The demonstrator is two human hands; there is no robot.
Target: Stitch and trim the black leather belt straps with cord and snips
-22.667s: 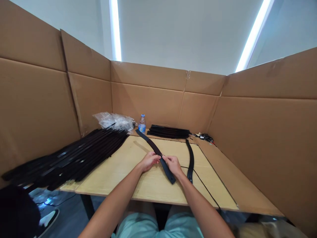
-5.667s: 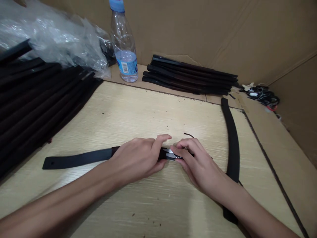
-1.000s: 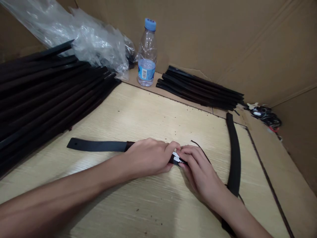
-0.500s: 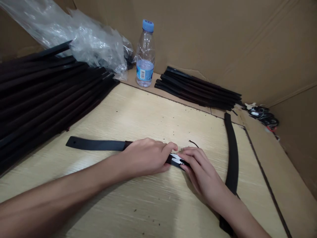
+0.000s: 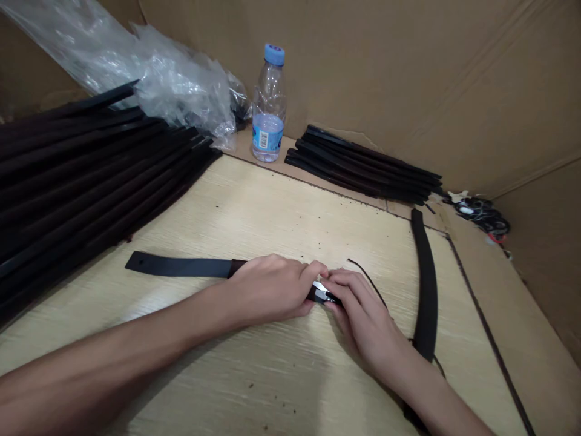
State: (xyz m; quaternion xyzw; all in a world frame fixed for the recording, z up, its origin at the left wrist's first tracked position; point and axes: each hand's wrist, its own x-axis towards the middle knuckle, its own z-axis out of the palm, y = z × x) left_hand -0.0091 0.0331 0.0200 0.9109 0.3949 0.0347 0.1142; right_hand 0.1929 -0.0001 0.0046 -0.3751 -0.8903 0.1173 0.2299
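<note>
On the counter (image 5: 281,218), a large pile of black straps (image 5: 104,181) lies to your left and a smaller stack of straps (image 5: 363,169) lies at the back; which of them are finished cannot be told from here. A single strap (image 5: 181,266) lies flat in front of you, its end gripped by your left hand (image 5: 267,290), forearm reaching across. Your right hand (image 5: 367,321) is close beside, its fingers (image 5: 347,287) pinched narrowly on a silver metal piece (image 5: 321,292) at the strap's end.

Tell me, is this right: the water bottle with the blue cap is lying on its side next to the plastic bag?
Not quite: the water bottle is standing upright, not lying on its side. The head view shows it, next to the plastic bag.
</note>
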